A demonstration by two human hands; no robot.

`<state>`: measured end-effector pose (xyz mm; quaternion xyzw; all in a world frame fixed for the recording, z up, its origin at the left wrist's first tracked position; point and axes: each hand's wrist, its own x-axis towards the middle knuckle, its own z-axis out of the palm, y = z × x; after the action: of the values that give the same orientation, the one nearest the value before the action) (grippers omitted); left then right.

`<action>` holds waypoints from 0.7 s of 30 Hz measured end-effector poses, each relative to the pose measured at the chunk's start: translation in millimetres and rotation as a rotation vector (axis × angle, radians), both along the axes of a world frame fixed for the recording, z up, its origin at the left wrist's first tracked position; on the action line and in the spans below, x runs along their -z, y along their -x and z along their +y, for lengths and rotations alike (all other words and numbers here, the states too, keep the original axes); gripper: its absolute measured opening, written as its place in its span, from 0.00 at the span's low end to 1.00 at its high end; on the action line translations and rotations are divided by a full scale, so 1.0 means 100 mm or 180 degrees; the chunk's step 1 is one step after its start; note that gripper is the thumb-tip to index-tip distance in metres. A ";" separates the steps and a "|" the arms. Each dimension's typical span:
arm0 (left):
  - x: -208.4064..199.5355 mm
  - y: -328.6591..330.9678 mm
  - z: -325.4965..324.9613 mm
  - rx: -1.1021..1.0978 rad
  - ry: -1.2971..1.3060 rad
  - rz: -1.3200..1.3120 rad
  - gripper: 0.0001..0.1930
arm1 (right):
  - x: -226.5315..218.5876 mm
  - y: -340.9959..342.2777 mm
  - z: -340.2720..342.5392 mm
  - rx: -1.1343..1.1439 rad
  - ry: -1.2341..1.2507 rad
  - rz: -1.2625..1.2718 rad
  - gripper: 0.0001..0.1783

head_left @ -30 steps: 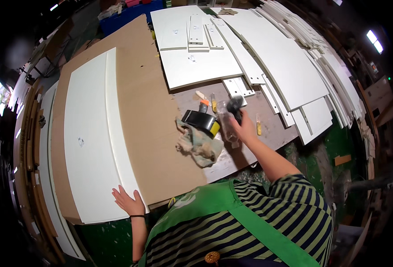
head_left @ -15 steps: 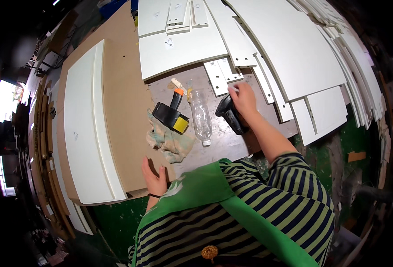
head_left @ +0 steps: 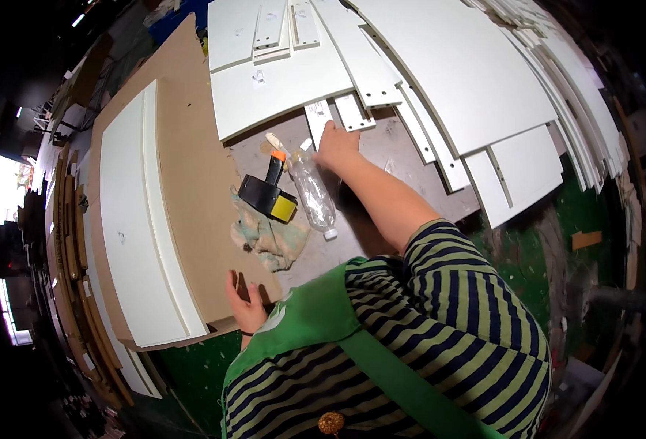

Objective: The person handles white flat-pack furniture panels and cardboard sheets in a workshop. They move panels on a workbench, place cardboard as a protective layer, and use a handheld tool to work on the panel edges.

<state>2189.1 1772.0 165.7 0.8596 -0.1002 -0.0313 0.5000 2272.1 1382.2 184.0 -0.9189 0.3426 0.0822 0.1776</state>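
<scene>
My right hand reaches forward to the near end of a narrow white board with a printed label. Its fingers are curled over that end, hiding it. A small white piece shows beside the fingers; I cannot tell whether they touch it. Just left of this hand lies a clear plastic bottle with a white cap. A black tape dispenser with an orange-tipped handle rests partly on a crumpled cloth. My left hand is open, fingers apart, by the near edge of the brown cardboard.
Large white panels are stacked at the far side and right. Beside the gripped board lies a short white board with holes. A long white panel lies on the cardboard at left. A brown scrap is on the green floor.
My right hand has moved left from beside a black handheld tool, which my forearm now mostly hides. The narrow white board has shifted left. My left hand stays near the cardboard edge.
</scene>
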 end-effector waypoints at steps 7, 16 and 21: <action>-0.11 -0.13 -0.01 0.0656 0.0355 0.0194 0.26 | 0.68 0.84 -0.52 0.0806 0.1160 -0.1329 0.27; -0.10 -0.18 -0.17 0.1248 0.0663 0.0327 0.20 | 0.70 2.68 -0.82 0.1350 0.1803 -0.1156 0.43; -0.36 -0.19 -0.58 0.2033 0.0438 0.0661 0.13 | 0.43 3.20 0.02 0.1377 0.0693 -0.0451 0.38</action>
<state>2208.4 1713.8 202.0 0.7413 -0.3147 -0.2669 0.5293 1952.0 1384.4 141.4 -0.8413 0.5249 -0.0598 0.1146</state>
